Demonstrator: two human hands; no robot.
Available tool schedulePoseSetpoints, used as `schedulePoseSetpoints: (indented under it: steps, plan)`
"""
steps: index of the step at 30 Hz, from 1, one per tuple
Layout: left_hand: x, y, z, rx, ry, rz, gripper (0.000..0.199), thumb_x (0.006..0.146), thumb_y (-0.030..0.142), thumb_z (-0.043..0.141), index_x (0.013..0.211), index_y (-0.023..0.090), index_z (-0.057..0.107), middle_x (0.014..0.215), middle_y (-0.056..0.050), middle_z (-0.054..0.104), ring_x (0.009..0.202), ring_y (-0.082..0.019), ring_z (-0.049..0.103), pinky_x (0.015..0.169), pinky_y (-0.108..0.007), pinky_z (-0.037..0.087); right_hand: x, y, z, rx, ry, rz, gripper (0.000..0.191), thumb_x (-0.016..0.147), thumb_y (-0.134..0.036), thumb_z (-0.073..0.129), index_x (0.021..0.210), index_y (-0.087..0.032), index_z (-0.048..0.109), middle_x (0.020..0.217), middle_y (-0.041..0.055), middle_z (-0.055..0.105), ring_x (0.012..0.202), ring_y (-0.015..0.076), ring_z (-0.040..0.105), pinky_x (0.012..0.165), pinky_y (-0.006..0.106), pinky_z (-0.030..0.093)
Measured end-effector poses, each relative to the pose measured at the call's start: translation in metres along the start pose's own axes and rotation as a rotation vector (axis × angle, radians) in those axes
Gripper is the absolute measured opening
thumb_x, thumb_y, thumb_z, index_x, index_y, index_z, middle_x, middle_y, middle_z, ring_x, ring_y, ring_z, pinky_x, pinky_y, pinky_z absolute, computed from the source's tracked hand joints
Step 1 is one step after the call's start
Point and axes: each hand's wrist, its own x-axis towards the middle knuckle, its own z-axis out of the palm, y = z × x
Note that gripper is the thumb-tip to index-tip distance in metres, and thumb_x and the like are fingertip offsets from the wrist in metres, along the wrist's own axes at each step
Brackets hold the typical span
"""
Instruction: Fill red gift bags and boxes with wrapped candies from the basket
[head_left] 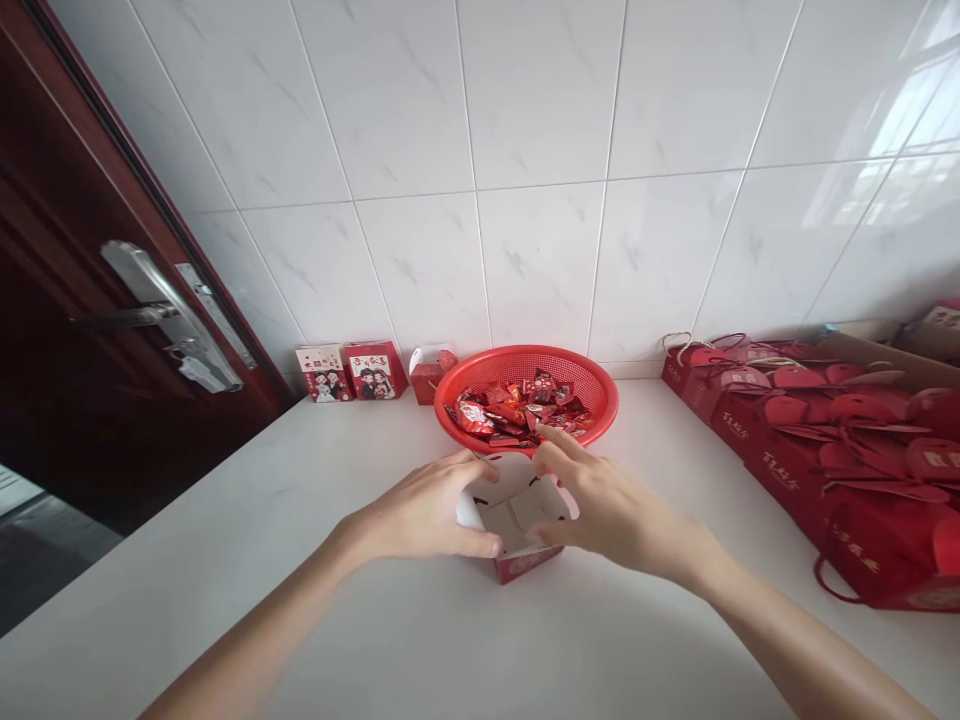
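A small red box [529,565] with a white inside stands on the white table, its top flaps spread and nothing visible in it. My left hand [431,505] holds the left side of the box, thumb at the near edge and fingers at the far-left flap. On the right side, my right hand [592,500] grips the box the same way, thumb inside the near edge and fingers over the right flap. Just behind the box, a red plastic basket [609,400] holds several wrapped red sweets [510,412].
Several closed red boxes [795,455] with cord handles fill the right side. Two small printed cards or boxes [375,372] and a small red box [429,378] stand by the tiled wall. A dark red door [67,230] with a metal handle is at left.
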Motion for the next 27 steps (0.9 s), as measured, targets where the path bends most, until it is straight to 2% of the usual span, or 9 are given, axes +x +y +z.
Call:
schedulePoseSetpoints:
  steps: [2,4,10,14,17,20,23,25,27]
  plan:
    - [-0.001,-0.009,0.002,-0.058,0.004,-0.032,0.062,0.067,0.051,0.079,0.122,0.025,0.063,0.131,-0.008,0.064,0.120,-0.032,0.060,0.092,-0.036,0.052,0.000,0.005,-0.002,0.039,-0.049,0.075,0.038,0.079,-0.035,0.081,0.102,-0.023,0.053,0.099,0.0037,0.066,0.076,0.0185,0.065,0.058,0.026,0.047]
    - [-0.003,-0.016,0.003,-0.125,-0.006,-0.051,0.064,0.068,0.050,0.079,0.123,0.024,0.060,0.129,-0.008,0.064,0.115,-0.030,0.062,0.086,-0.034,0.052,0.001,0.008,-0.004,0.067,-0.092,0.134,0.042,0.077,-0.034,0.082,0.104,-0.023,0.052,0.093,0.0024,0.065,0.078,0.0198,0.065,0.059,0.027,0.046]
    - [-0.004,-0.022,0.005,-0.210,-0.009,-0.022,0.062,0.076,0.058,0.071,0.126,0.024,0.056,0.119,-0.007,0.065,0.098,-0.025,0.063,0.077,-0.030,0.050,0.003,0.008,-0.003,0.081,-0.149,0.138,0.045,0.076,-0.035,0.084,0.106,-0.023,0.053,0.110,0.0039,0.064,0.081,0.0188,0.067,0.063,0.030,0.049]
    - [-0.004,-0.019,0.000,-0.190,-0.020,0.025,0.047,0.082,0.061,0.067,0.111,0.023,0.064,0.109,-0.004,0.068,0.095,-0.023,0.063,0.080,-0.031,0.050,0.003,0.008,0.003,0.092,-0.097,0.072,0.035,0.081,-0.036,0.080,0.104,-0.023,0.057,0.110,0.0039,0.064,0.079,0.0172,0.066,0.064,0.030,0.051]
    - [0.000,-0.016,-0.010,-0.235,0.071,0.142,0.036,0.089,0.057,0.062,0.098,0.023,0.069,0.114,-0.004,0.070,0.106,-0.022,0.064,0.092,-0.031,0.050,0.003,0.007,0.005,0.172,-0.007,-0.012,0.019,0.088,-0.032,0.072,0.101,-0.023,0.062,0.117,0.0057,0.064,0.076,0.0141,0.066,0.062,0.028,0.052]
    - [0.019,-0.020,-0.022,-0.210,0.281,0.180,0.034,0.093,0.052,0.057,0.098,0.022,0.070,0.114,-0.005,0.072,0.108,-0.022,0.066,0.097,-0.031,0.049,0.006,0.005,0.002,0.314,0.072,-0.071,0.008,0.094,-0.029,0.065,0.097,-0.022,0.066,0.120,0.0066,0.065,0.071,0.0107,0.064,0.062,0.027,0.053]
    - [0.050,-0.031,-0.031,0.066,0.519,0.021,0.032,0.093,0.046,0.055,0.104,0.019,0.070,0.114,-0.010,0.074,0.109,-0.028,0.066,0.097,-0.038,0.047,0.012,0.007,-0.002,0.396,0.183,-0.075,0.013,0.095,-0.030,0.061,0.090,-0.021,0.068,0.114,0.0072,0.069,0.072,0.0121,0.063,0.063,0.027,0.053]
    - [0.071,-0.038,-0.034,0.195,0.488,-0.137,0.032,0.089,0.045,0.059,0.102,0.018,0.071,0.102,-0.012,0.076,0.104,-0.033,0.068,0.089,-0.040,0.050,0.016,0.012,-0.003,0.423,0.244,-0.070,0.014,0.094,-0.030,0.061,0.088,-0.021,0.069,0.110,0.0074,0.071,0.076,0.0144,0.064,0.066,0.029,0.053]
    - [0.088,-0.043,-0.035,0.160,0.410,-0.178,0.029,0.080,0.040,0.069,0.099,0.018,0.073,0.092,-0.010,0.076,0.096,-0.034,0.070,0.082,-0.039,0.050,0.020,0.021,-0.004,0.464,0.279,-0.068,0.014,0.093,-0.031,0.061,0.087,-0.021,0.069,0.108,0.0073,0.072,0.082,0.0168,0.065,0.069,0.030,0.054]
